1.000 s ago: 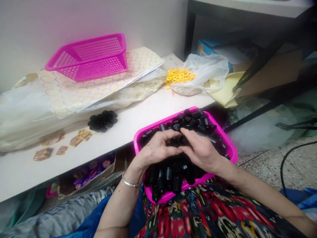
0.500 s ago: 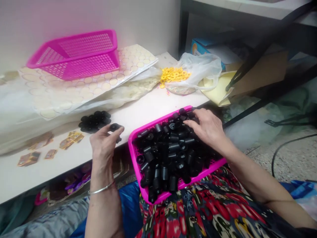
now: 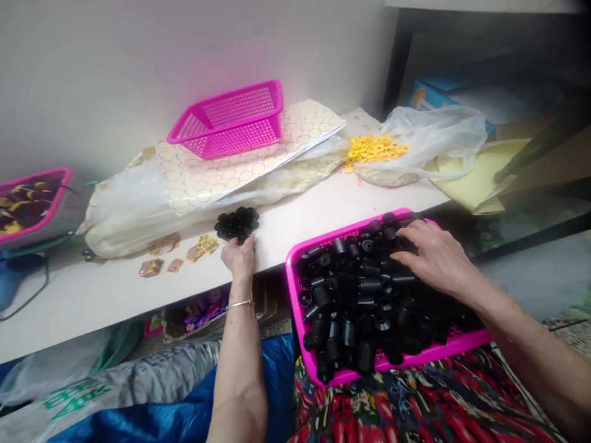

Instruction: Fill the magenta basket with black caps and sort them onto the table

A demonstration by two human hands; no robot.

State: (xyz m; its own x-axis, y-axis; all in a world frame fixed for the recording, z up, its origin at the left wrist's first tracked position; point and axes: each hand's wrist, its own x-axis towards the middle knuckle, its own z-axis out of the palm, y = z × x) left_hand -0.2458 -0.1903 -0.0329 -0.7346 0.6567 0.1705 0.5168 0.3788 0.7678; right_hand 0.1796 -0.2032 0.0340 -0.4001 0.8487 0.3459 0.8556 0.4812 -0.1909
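Observation:
My left hand (image 3: 239, 257) is at the near side of a tight cluster of black plastic caps (image 3: 235, 220) standing on the white table. Its thumb and fingers pinch a black cap (image 3: 242, 237) at the cluster's front edge, partly hidden by the fingers. On my lap rests a pink basket (image 3: 292, 271) heaped with loose black caps (image 3: 369, 286), lying at all angles. Over the basket's far right part is my right hand (image 3: 431, 255), thumb and forefinger apart, touching the caps; its other fingertips are hidden.
Small printed pieces (image 3: 152, 267) lie left of the cluster. Behind are a pink basket (image 3: 231, 132) on sheets of circles (image 3: 249, 166), yellow rings (image 3: 373, 151) and a clear plastic bag (image 3: 438, 138). A filled basket (image 3: 64, 191) stands far left.
My left hand has carried a black cap forward to the cluster's near edge. My right hand stays over the basket's far right. The view has swung left.

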